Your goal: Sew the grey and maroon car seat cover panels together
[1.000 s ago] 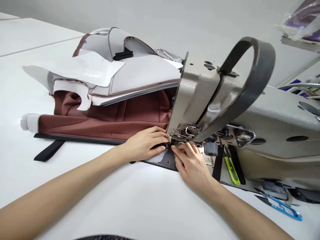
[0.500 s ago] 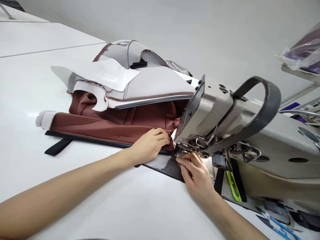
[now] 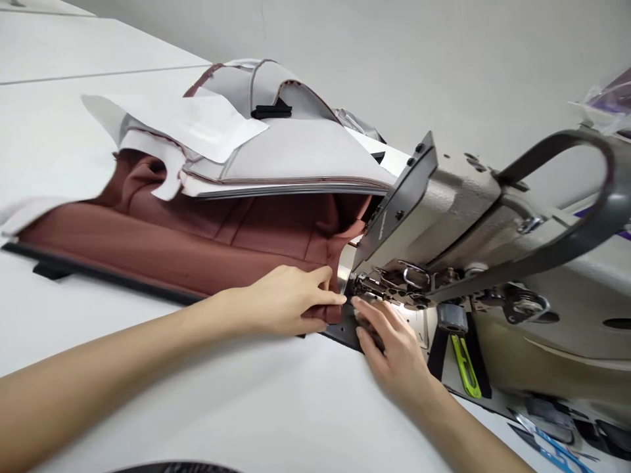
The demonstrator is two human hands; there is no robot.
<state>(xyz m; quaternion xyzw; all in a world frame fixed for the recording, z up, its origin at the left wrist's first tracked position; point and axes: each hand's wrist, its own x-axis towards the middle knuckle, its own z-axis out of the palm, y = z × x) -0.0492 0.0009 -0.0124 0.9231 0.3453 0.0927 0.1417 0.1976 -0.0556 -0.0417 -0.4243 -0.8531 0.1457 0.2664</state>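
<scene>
A reddish-brown fabric piece (image 3: 148,243) with a black strip (image 3: 113,279) along its front edge lies left of the sewing machine (image 3: 444,197). My left hand (image 3: 286,299) grips the fabric's right end, thumb below and fingers on top, beside the needle area. Close by on the right, my right hand (image 3: 394,341) rests by the machine's foot with fingers bent; what lies under its fingertips is hidden. Grey lining (image 3: 300,151) of the same bundle is folded up behind, with a white sheet (image 3: 192,125) on it.
Yellow-green thread snips (image 3: 465,368) lie on the machine bed, right of my right hand. Blue-handled scissors (image 3: 555,450) are at the bottom right. A plastic-wrapped purple bundle (image 3: 611,98) sits at the right edge. The white table (image 3: 236,407) extends in front.
The fabric's right end has come away from the foot slightly, its edge now turned down toward me in my left hand. The view has moved closer. My right hand stays near the foot.
</scene>
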